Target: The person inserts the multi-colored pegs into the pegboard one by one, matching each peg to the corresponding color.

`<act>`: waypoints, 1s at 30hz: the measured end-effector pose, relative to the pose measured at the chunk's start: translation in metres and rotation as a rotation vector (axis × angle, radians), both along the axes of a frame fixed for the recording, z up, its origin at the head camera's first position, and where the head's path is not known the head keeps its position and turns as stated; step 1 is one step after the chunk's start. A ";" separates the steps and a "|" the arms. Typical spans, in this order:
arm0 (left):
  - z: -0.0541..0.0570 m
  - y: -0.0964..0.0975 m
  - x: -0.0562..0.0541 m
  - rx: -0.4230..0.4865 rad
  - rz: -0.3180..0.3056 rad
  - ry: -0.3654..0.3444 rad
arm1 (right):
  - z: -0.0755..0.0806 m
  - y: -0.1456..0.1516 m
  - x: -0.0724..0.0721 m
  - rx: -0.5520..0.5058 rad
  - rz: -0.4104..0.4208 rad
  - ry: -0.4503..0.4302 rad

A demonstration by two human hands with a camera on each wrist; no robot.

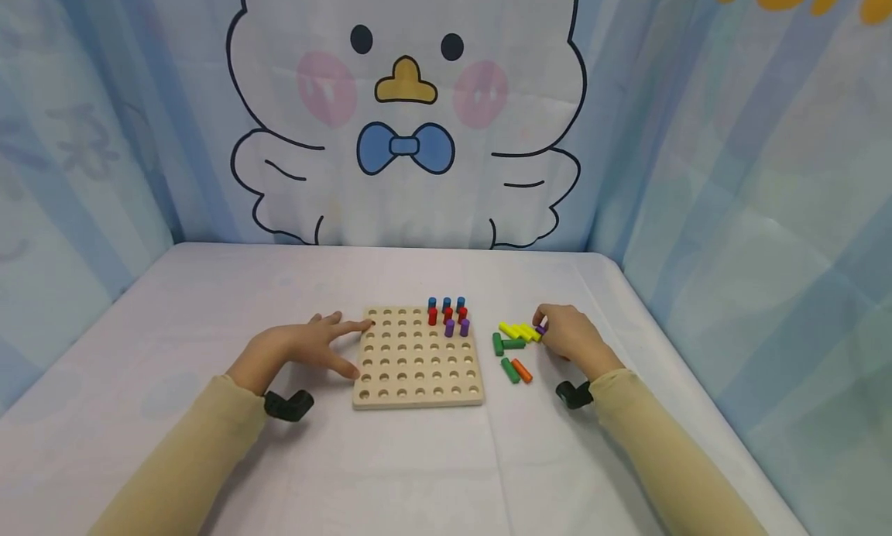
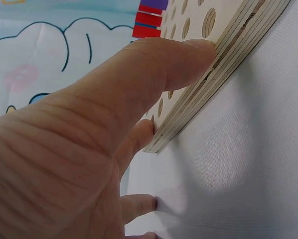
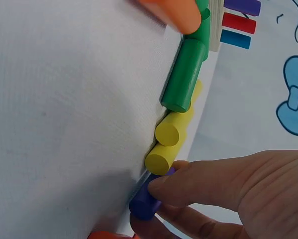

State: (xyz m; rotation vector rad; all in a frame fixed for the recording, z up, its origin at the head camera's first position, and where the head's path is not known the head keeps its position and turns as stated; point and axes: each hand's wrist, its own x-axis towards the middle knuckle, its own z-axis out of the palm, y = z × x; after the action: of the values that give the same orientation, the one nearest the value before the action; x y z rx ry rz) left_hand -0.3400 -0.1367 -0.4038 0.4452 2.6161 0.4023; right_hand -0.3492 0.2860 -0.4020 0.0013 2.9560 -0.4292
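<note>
Head view: pale wooden pegboard [image 1: 409, 355] lies flat on the white-covered table [image 1: 418, 474], rows of round holes on top. At its far right stand blue pegs [image 1: 447, 303], then red pegs [image 1: 433, 317], then, nearest me, two upright purple pegs [image 1: 449, 329]. My left hand [image 1: 307, 345] is spread wide, index finger and thumb touching the board's left side. My right hand [image 1: 570, 335], right of the board, pinches a loose purple peg [image 1: 540, 330], mostly hidden by my fingers. Just left of that hand: overlapping yellow pegs [image 1: 519, 332], count uncertain; nearer, green pegs [image 1: 510, 370] and one orange peg [image 1: 522, 371].

Left wrist view: board edge is layered ply with a dark streak. My thumb rests on the rim; the board and its standing pegs are cut off by the frame.

Right wrist view: held peg is a smooth, plain cylinder, deep violet-blue here, gripped between thumb and fingers beside the yellow ends. Orange peg cropped; a red sliver [image 3: 106, 235] at the border, cannot identify.
</note>
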 end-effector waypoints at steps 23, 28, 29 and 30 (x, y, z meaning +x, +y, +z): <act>0.003 0.000 0.001 0.012 0.006 -0.005 | 0.030 -0.050 0.002 -0.122 0.047 0.093; 0.002 -0.001 0.001 0.014 0.006 -0.005 | 0.034 -0.061 0.005 -0.197 0.071 0.133; 0.002 -0.001 0.001 0.016 0.005 -0.005 | 0.035 -0.063 0.006 -0.209 0.073 0.138; 0.001 -0.001 0.001 0.018 0.005 -0.005 | 0.036 -0.064 0.006 -0.220 0.071 0.144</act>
State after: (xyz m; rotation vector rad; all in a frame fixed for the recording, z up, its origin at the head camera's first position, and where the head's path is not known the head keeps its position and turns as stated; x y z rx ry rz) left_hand -0.3390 -0.1377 -0.4026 0.4431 2.6114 0.4285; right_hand -0.3431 0.2217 -0.3664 -0.1666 3.0187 -0.7717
